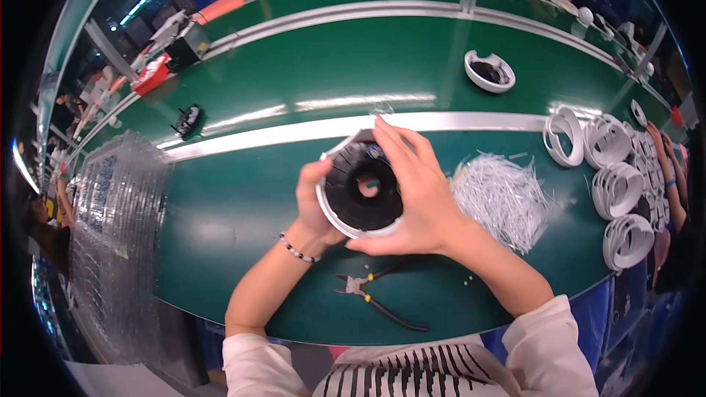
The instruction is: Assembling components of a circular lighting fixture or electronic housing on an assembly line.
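Between my two hands is a round housing with a white outer ring and a black ribbed inside point(349, 209), held above the green table with its hollow centre facing me. My left hand point(315, 202) grips its left side, the thumb on the rim and the other fingers mostly hidden behind. My right hand point(419, 191) wraps the right side, fingers over the top edge and thumb along the lower rim. Below my hands, diagonal cutters point(360, 290) with black and yellow handles lie on the table, jaws apart.
White plastic strips point(504, 198) lie heaped to the right. Stacked white rings point(618, 190) line the right edge. Clear plastic trays point(118, 228) are piled on the left. Beyond the metal rail point(471, 122) are another white-and-black housing point(490, 72) and a black part point(188, 122). Other people work nearby.
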Demonstrator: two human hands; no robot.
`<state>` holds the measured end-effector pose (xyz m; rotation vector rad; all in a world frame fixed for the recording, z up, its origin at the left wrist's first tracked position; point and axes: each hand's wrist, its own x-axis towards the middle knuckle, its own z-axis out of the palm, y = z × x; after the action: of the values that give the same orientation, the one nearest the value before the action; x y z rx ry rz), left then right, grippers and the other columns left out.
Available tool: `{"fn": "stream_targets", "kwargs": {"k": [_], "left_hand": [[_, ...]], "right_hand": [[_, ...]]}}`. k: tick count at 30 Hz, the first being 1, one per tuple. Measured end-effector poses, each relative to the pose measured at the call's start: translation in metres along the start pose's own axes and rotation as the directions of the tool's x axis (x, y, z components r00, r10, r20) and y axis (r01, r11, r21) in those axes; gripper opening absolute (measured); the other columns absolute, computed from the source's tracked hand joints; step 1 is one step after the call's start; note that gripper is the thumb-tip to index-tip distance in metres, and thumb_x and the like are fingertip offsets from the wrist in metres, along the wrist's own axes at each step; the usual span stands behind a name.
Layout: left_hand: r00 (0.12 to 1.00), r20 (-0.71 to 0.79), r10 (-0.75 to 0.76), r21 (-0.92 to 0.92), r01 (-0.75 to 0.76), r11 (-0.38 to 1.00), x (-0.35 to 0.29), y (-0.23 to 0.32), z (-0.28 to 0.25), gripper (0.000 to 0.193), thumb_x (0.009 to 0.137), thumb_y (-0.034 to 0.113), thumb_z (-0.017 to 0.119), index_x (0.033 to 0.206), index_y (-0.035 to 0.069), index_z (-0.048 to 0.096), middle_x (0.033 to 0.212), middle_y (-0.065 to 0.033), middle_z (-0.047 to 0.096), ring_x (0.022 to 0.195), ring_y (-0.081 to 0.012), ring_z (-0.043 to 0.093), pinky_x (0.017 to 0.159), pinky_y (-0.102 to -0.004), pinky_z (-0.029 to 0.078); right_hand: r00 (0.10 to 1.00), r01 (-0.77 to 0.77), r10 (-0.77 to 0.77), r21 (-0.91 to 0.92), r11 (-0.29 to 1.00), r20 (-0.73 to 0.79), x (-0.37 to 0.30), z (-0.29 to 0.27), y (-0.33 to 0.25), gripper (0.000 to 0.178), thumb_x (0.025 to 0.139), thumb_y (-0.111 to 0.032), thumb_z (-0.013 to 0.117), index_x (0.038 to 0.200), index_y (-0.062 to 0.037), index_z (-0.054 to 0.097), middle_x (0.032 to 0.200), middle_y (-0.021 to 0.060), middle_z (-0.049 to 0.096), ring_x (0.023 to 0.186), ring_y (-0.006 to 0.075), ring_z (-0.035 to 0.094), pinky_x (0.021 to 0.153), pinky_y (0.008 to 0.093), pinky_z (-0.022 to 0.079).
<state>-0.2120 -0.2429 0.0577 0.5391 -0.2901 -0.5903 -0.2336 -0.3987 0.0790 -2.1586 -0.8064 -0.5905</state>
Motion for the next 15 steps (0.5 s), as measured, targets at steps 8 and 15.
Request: {"fn": "stream_targets", "kwargs": {"k": [8,15], "left_hand": [[0.976,-0.210,0.056,-0.027,-0.063,0.998,-0.002,-0.012,0.011,0.054,0.072,0.039,0.046,0.115,0.005,0.046,0.108,-0.0131,0.054,0.097,-0.0254,0.054,0.085,-0.0387,0.045],[0.956,-0.117,-0.268,0.065,0.277,0.959,-0.002,0.023,0.000,0.052,0.083,0.045,0.035,0.109,0.003,0.051,0.101,-0.0130,0.058,0.090,-0.0218,0.058,0.081,-0.0358,0.048]], "right_hand": [[0.999,0.002,-0.002,-0.008,1.000,-0.039,-0.008,0.006,0.002,0.106,0.046,-0.042,0.075,0.126,0.0056,0.025,0.123,0.0226,0.038,0.114,0.0384,0.036,0.094,0.0432,0.028],[0.907,0.419,-0.410,-0.112,0.901,0.090,-0.021,-0.006,0.008,0.049,0.055,-0.013,0.070,0.102,-0.0044,0.056,0.113,0.0114,0.052,0.112,0.0315,0.042,0.094,0.0584,0.021]]}}
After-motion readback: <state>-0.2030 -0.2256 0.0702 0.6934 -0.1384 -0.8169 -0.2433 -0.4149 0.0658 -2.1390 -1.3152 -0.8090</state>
